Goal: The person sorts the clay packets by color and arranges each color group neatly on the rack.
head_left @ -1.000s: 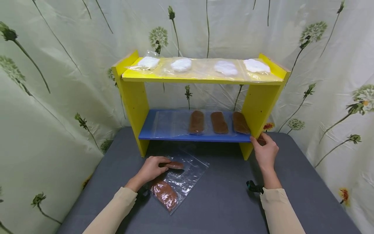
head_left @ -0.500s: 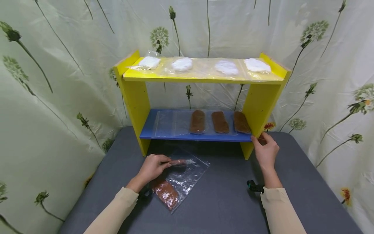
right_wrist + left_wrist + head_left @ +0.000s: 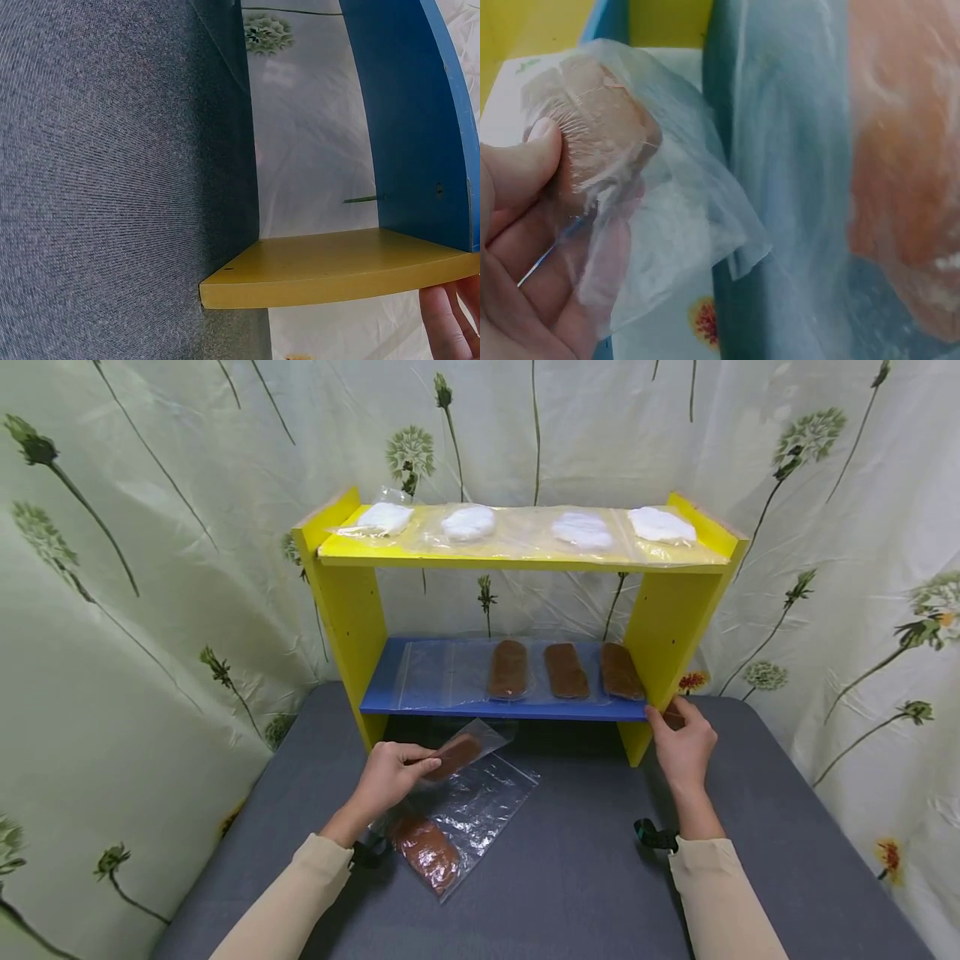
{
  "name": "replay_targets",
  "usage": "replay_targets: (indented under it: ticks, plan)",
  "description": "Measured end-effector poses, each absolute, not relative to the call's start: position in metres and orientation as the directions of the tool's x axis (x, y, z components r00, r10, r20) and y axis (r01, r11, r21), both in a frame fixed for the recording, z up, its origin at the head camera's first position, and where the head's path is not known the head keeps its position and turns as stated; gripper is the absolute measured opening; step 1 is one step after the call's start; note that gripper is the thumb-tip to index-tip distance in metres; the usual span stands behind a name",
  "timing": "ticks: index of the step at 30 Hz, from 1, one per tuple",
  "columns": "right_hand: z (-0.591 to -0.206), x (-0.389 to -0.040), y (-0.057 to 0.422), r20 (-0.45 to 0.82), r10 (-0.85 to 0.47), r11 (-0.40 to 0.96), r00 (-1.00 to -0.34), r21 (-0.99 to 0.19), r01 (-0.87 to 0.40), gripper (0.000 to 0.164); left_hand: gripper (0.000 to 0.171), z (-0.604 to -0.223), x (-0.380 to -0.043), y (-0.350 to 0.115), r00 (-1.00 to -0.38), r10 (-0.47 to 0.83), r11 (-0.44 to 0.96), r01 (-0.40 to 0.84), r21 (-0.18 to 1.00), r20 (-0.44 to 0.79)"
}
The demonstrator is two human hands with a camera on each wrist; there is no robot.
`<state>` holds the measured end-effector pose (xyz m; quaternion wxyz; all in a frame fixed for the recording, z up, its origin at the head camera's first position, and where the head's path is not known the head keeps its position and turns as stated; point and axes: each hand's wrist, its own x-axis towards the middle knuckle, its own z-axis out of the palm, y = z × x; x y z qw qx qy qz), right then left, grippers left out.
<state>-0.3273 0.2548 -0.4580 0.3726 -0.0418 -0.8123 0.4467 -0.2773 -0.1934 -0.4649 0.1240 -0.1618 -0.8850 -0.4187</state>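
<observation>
My left hand (image 3: 393, 777) pinches a clear zip bag (image 3: 487, 737) with a brown slab (image 3: 456, 757) inside, raised at a tilt above the table. In the left wrist view the thumb presses the bagged slab (image 3: 592, 135) against the fingers. Beneath this hand lies another zip bag (image 3: 487, 810) holding a brown slab (image 3: 426, 852). My right hand (image 3: 684, 739) grips the right side panel of the small yellow and blue shelf unit (image 3: 675, 610), thumb at the end of the blue shelf. In the right wrist view its fingers (image 3: 442, 322) touch the yellow panel (image 3: 337, 292).
Three bagged brown slabs (image 3: 566, 671) lie on the right of the blue shelf (image 3: 378, 693), with flat clear plastic (image 3: 427, 672) to their left. Several bags with white contents (image 3: 468, 523) line the yellow top shelf (image 3: 517, 562). A floral curtain (image 3: 225, 527) surrounds the dark table (image 3: 570, 877).
My left hand has lifted the bagged brown slab off the lower bag and tilted it up toward the shelf. My right hand stays on the side panel.
</observation>
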Motion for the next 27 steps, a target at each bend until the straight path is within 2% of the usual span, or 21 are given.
replay_targets:
  ticks: [10, 18, 27]
  plan:
    - [-0.458, -0.326, 0.253, 0.564, 0.402, 0.595, -0.721, -0.76, -0.262, 0.033, 0.021, -0.442, -0.272, -0.194, -0.961, 0.155, 0.361, 0.271, 0.892, 0.229]
    - [-0.458, -0.326, 0.254, 0.552, 0.405, 0.601, -0.729, -0.762, -0.243, 0.034, 0.027, -0.42, -0.276, -0.188, -0.963, 0.14, 0.187, 0.255, 0.949, 0.231]
    - [-0.458, -0.326, 0.253, 0.537, 0.405, 0.593, -0.74, -0.77, -0.234, 0.035, 0.034, -0.404, -0.287, -0.19, -0.961, 0.113, 0.1, 0.265, 0.959, 0.254]
